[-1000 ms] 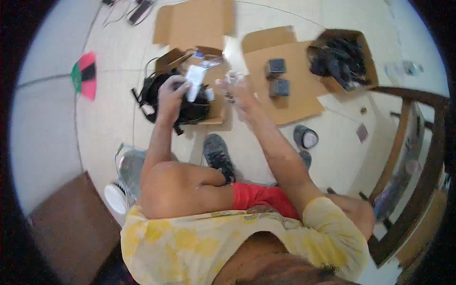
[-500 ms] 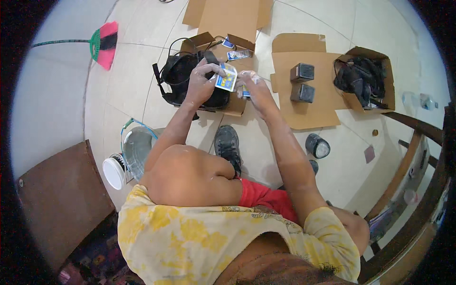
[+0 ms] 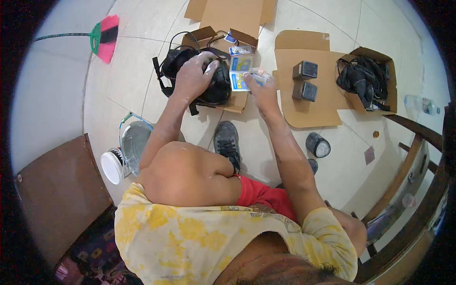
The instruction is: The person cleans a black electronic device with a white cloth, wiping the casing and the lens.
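Observation:
My right hand (image 3: 262, 85) pinches an unfolded leaflet (image 3: 239, 81) printed in blue, yellow and white. The leaflet stands open above the edge of an opened cardboard box (image 3: 240, 102). My left hand (image 3: 197, 73) is over a black strapped bag (image 3: 219, 90) lying in that box, its thumb apart from the curled fingers and nothing visible in it. Whether its fingertips touch the bag I cannot tell. Both hands are dusted with white. Beyond the leaflet, a small printed packet (image 3: 241, 49) and a blue card (image 3: 230, 37) lie in the box.
Two dark block-shaped devices (image 3: 305, 70) sit on flattened cardboard (image 3: 285, 111) at right. Beside them, a second box (image 3: 393, 90) holds black straps. A dark round jar (image 3: 318, 145) stands nearer me. At left are a bucket (image 3: 135, 142), a white-lidded tub (image 3: 111, 167) and a pink broom (image 3: 110, 40).
My left hand has let go of the leaflet and moved left over the black bag. The leaflet, now in my right hand alone, is opened out further.

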